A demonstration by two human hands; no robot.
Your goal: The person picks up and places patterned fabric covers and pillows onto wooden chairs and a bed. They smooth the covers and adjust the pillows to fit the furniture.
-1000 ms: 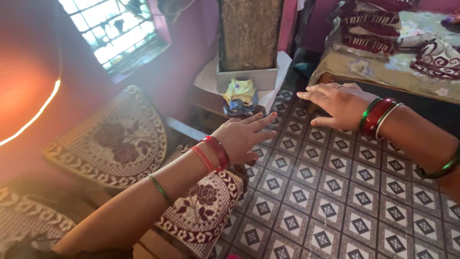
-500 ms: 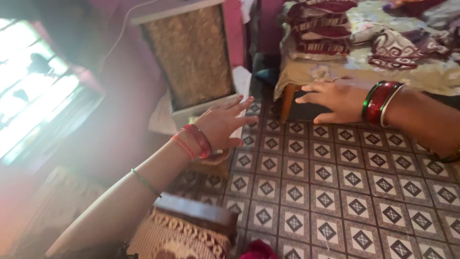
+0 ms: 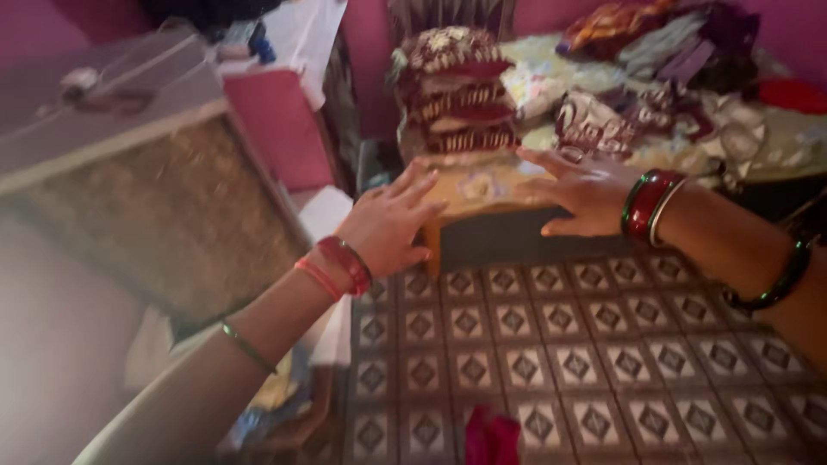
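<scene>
Hands out in front of you, both empty. Your left hand is flat and palm down, fingers spread and loose, gripping nothing; its fingertips reach the near corner of the low bed. Whether they touch the wood, you cannot tell through the blur. Red bangles sit at that wrist, a thin green one further up the forearm.

Your right hand is also slack and unclenched, fingers extended toward the left, thumb dropped over the bed's front edge. It hovers at the edge of the mattress; contact not clear. A red and green bangle set on the wrist, a dark green bangle higher up.

Just beyond your hands, on the bed, a stack of folded maroon and cream cloths. More crumpled fabric spreads to the right of it, well up the bed.

Left of you, a large box-shaped unit with a coarse brown woven front. Below, patterned diamond floor tiles. A bit of pink cloth on the floor at the bottom edge.
</scene>
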